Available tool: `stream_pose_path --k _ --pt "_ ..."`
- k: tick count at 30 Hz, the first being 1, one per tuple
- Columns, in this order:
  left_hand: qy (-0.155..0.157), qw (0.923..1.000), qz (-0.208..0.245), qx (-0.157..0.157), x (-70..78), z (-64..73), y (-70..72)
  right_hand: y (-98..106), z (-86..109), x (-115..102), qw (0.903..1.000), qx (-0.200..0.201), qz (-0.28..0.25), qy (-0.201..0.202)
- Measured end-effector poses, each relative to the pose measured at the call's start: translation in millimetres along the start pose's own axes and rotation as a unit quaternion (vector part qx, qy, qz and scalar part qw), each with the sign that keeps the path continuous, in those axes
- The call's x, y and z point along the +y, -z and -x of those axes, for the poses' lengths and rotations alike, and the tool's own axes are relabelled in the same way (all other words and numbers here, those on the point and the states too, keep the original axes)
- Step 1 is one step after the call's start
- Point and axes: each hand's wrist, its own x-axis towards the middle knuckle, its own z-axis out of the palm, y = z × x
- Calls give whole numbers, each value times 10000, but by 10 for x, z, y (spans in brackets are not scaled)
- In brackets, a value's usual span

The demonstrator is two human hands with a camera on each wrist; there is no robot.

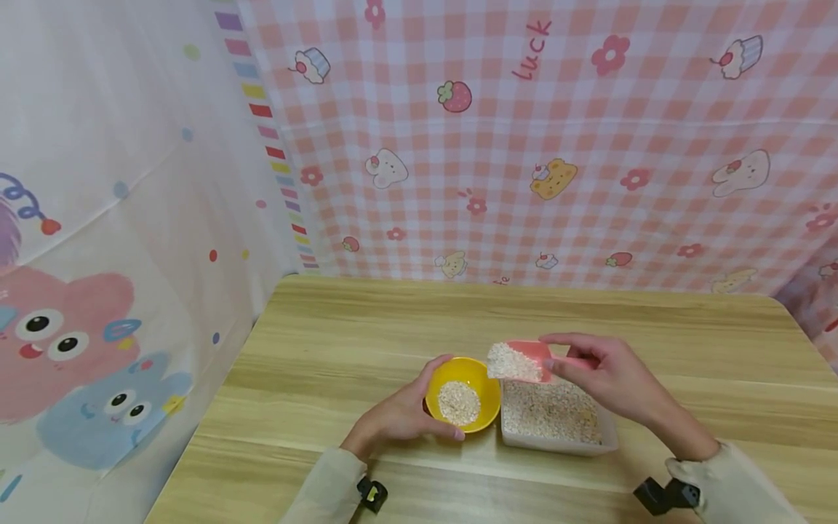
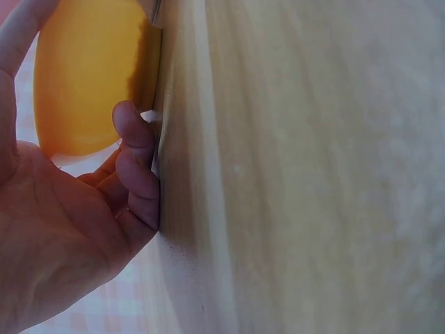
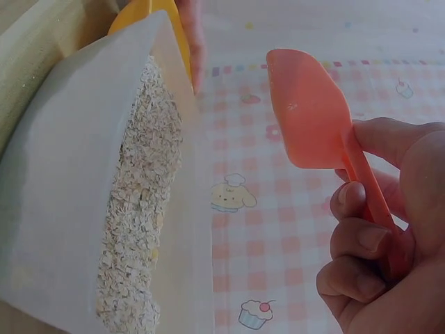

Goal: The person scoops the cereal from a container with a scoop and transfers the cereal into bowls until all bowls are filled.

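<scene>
Against checked cloth (image 1: 524, 218) beyond the bowl (image 1: 489, 405), works over a wood-grain table (image 1: 340, 327). From the bowl's left, with the left hand (image 1: 402, 411), grips its wall between widely parted thumb and fingers; inside it, has a heap of flakes (image 1: 459, 403). Just right of the bowl, holds the loaded scoop (image 1: 538, 352), long axis sideways, mouth facing left, lip near the bowl's far-right rim; cannot tell whether over it. Lower, just right of the bowl, has the tub (image 1: 556, 443) of flakes. Farthest right of the bowl, with the right hand (image 1: 612, 372), grips the scoop's handle in curled fingers; has the left hand nearer the bowl.
</scene>
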Motion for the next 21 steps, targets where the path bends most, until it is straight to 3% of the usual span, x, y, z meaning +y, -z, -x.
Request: stream_pose_path --k 7,21 --pt "-32 10000 -39 -19 -1 -7 3 -47 -40 -42 9998 -137 -125 -54" --pt "-46 10000 -41 -49 -5 -5 8 -110 -100 -113 9993 -213 248 158"
